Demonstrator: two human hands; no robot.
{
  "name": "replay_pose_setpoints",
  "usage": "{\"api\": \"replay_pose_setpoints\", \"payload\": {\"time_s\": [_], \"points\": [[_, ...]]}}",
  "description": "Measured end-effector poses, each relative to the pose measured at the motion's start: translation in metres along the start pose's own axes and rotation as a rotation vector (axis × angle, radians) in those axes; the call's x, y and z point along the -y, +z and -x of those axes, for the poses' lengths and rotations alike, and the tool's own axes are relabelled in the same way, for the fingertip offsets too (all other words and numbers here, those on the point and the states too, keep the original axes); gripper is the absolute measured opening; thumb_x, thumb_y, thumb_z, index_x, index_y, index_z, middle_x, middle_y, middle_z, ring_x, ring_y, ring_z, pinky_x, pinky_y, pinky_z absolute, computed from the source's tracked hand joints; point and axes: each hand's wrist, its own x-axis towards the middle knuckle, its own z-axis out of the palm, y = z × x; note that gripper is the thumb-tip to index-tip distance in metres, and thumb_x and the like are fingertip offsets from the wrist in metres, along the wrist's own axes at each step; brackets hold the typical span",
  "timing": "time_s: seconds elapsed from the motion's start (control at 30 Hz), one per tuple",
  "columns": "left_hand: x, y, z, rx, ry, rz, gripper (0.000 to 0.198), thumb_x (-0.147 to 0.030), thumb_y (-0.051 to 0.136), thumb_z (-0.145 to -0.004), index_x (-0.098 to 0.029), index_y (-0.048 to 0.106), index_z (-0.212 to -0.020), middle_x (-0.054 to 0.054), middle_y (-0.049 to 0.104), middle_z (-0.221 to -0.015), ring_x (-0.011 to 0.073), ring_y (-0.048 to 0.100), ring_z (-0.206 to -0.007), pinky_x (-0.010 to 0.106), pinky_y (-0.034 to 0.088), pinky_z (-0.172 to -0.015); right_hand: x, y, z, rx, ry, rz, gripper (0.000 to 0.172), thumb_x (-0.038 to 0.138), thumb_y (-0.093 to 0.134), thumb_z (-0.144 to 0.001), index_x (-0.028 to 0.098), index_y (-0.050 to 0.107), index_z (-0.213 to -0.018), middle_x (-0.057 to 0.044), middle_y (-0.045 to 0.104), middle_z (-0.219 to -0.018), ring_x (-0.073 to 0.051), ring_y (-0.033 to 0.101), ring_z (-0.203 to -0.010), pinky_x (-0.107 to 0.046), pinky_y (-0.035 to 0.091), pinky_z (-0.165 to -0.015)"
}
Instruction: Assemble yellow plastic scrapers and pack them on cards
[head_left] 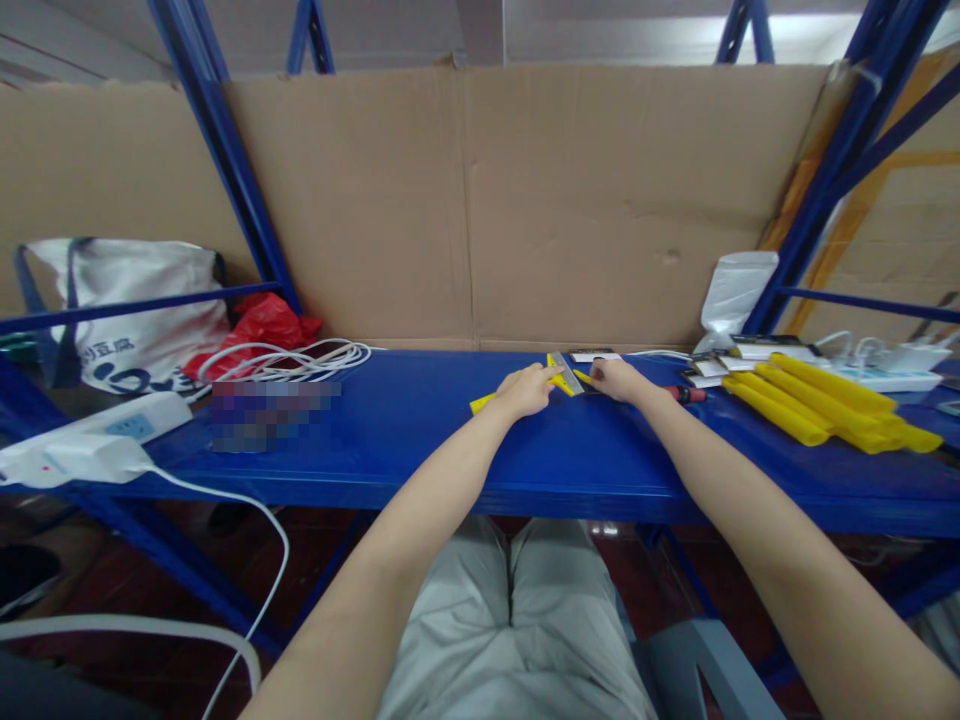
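Observation:
On the blue tabletop (420,400), near its middle, lies a yellow piece with a grey blade-like part (568,374). My left hand (527,390) presses on the yellow piece, its fingers closed round it, and a yellow end shows to the left of the wrist. To the right, my right hand (613,379) is closed in a pinch beside a small yellow tip (582,377); what its fingers hold is too small to make out. A flat black and white item (592,355) lies just behind my right hand.
Several yellow strips (825,400) lie at the right, near small boxes (772,348) and a white power strip (885,378). A red and black tool (686,394) lies by my right forearm. Coiled white cable (322,360), a cloth bag (150,310) and another power strip (142,420) are at the left.

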Motion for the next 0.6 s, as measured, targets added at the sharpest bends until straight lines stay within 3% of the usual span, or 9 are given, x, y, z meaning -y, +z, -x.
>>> {"api": "replay_pose_setpoints", "payload": {"time_s": [0.17, 0.37, 0.47, 0.6], "points": [[0.000, 0.000, 0.001, 0.005, -0.003, 0.001, 0.046, -0.028, 0.041, -0.092, -0.031, 0.043, -0.137, 0.006, 0.057, -0.121, 0.0217, 0.057, -0.109, 0.032, 0.044, -0.091, 0.002, 0.000, 0.001, -0.024, 0.060, -0.021, 0.028, 0.008, 0.052, -0.079, 0.012, 0.063, -0.103, -0.013, 0.070, -0.095, -0.019, 0.063, -0.083, -0.022, 0.042, -0.068], [-0.001, -0.002, 0.001, 0.010, -0.002, 0.020, 0.047, -0.027, 0.042, -0.091, -0.030, 0.043, -0.138, 0.006, 0.057, -0.122, 0.0217, 0.055, -0.111, 0.032, 0.043, -0.092, -0.003, 0.001, 0.001, 0.021, 0.144, -0.012, 0.016, 0.015, 0.057, -0.077, 0.014, 0.067, -0.090, -0.014, 0.070, -0.095, -0.023, 0.064, -0.087, -0.025, 0.044, -0.070], [-0.001, -0.002, 0.001, 0.014, 0.000, 0.017, 0.047, -0.027, 0.041, -0.091, -0.030, 0.042, -0.138, 0.006, 0.057, -0.122, 0.0223, 0.056, -0.111, 0.032, 0.044, -0.091, -0.004, -0.003, 0.002, -0.058, 0.153, -0.081, 0.013, 0.018, 0.058, -0.076, 0.014, 0.068, -0.084, -0.012, 0.070, -0.090, -0.021, 0.064, -0.083, -0.025, 0.044, -0.069], [0.000, -0.001, 0.000, 0.014, 0.001, 0.017, 0.047, -0.027, 0.041, -0.091, -0.029, 0.043, -0.138, 0.007, 0.057, -0.122, 0.0223, 0.056, -0.111, 0.032, 0.043, -0.092, -0.002, -0.013, 0.004, -0.221, 0.177, -0.347, 0.013, 0.022, 0.061, -0.073, 0.013, 0.067, -0.081, -0.007, 0.069, -0.078, -0.016, 0.061, -0.070, -0.022, 0.044, -0.063]]}}
